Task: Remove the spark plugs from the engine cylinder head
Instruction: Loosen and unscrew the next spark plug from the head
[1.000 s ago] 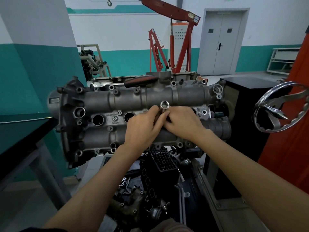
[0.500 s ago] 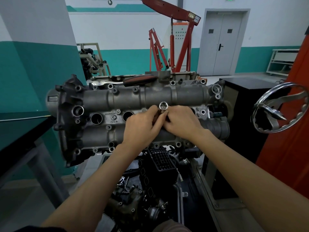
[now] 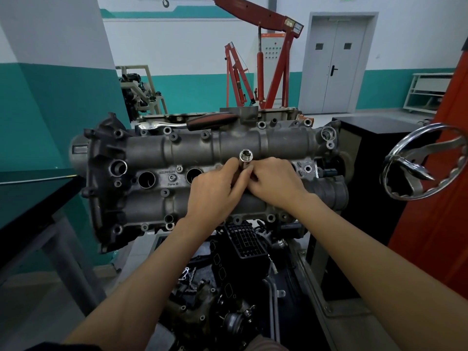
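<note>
Both hands, L (image 3: 215,191) & R (image 3: 276,183), pinch socket (image 3: 246,158) upright mid cylinder head (image 3: 157,153), two open plug wells (image 3: 147,179) left of them.

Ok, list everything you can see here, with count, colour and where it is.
cylinder head: one, grey, centre, on a stand
socket: one, silver, sticking out of the cylinder head between both hands
ratchet: one, chrome with black-red handle, lying on top of the cylinder head
handwheel: one, chrome, right
engine crane: one, red, background
double door: one, grey, back wall
left hand: holds the socket
right hand: holds the socket
</note>
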